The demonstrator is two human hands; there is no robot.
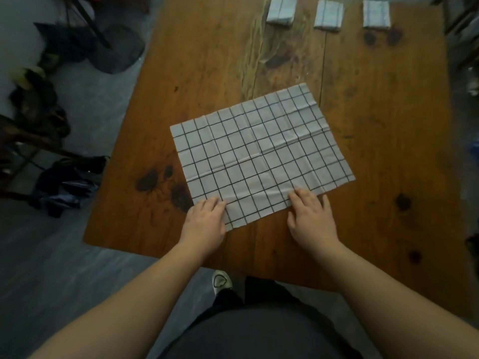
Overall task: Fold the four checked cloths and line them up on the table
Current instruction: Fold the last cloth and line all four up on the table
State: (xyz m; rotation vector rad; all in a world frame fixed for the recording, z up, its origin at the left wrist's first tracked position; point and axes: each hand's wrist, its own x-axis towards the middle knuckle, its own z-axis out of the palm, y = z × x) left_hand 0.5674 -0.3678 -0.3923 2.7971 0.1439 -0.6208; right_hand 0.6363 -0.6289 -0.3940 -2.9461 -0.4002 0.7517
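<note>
Both hands rest on the near edge of an open checked cloth on the worktop.

The checked cloth (pixel 261 156) lies spread flat and slightly askew in the middle of the wooden worktop (pixel 207 60). The left hand (pixel 204 220) rests on its near left corner and the right hand (pixel 312 218) on its near edge further right. Both lie unclenched with fairly straight fingers on top of the fabric, which is lightly wrinkled between them. Well apart along the far edge sit the left folded cloth (pixel 281 10), middle folded cloth (pixel 328 15) and right folded cloth (pixel 376 14), in a row.
</note>
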